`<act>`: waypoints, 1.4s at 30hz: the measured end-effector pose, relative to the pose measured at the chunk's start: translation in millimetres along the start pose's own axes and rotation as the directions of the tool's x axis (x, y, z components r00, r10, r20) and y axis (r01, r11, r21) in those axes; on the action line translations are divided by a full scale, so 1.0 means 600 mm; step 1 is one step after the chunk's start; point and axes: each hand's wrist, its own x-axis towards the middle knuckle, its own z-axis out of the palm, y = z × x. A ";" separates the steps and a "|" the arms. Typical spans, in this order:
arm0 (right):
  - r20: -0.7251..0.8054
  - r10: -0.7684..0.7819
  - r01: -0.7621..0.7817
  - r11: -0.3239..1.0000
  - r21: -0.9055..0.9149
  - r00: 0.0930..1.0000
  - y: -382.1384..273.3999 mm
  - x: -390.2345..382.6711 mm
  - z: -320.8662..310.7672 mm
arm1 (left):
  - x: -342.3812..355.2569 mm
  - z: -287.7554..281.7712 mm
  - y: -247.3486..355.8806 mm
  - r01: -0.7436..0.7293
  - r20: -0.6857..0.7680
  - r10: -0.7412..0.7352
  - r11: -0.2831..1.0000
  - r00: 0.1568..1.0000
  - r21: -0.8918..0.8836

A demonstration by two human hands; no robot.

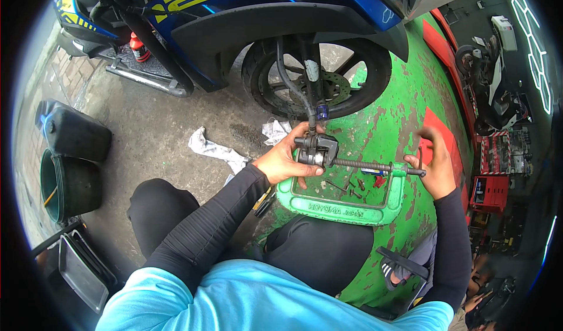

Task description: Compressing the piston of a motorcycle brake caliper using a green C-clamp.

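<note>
My left hand (287,164) grips a dark brake caliper (316,147), which hangs on a hose (290,81) beside the scooter's front wheel (255,81). A green C-clamp (340,212) is fitted on the caliper, its threaded screw (360,164) running rightward from it. My right hand (435,165) is at the screw's outer end, with loosely curled fingers around the thin turning bar (420,153). Part of the caliper is hidden by my left fingers.
White rags (214,150), small tools (346,187) and red panels (437,125) lie on the floor. A black container (76,128), bucket (70,190) and trays (79,266) stand left. Rightward are another scooter (492,84), a red tool cabinet (489,196) and someone's foot (393,272).
</note>
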 end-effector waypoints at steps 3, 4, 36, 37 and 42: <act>0.349 0.708 -0.777 0.464 0.426 0.614 -0.015 -0.015 0.007 | -0.003 0.001 0.001 0.001 -0.023 -0.001 1.000 1.000 0.012; 0.369 0.723 -0.800 0.435 0.413 0.584 -0.019 -0.018 0.008 | -0.002 -0.001 0.003 0.002 -0.018 -0.001 1.000 1.000 0.008; 0.135 0.355 -0.263 0.341 0.902 0.925 -0.097 -0.034 -0.019 | 0.001 -0.003 -0.016 0.033 -0.053 -0.035 0.998 0.998 -0.047; 0.144 0.372 -0.263 0.293 0.919 0.917 -0.096 -0.035 -0.020 | 0.000 -0.003 -0.017 0.033 -0.053 -0.036 0.998 0.998 -0.046; 0.229 0.489 -0.445 0.387 0.808 0.842 -0.074 -0.032 -0.029 | 0.004 -0.006 -0.026 -0.008 -0.078 0.002 0.997 0.997 -0.077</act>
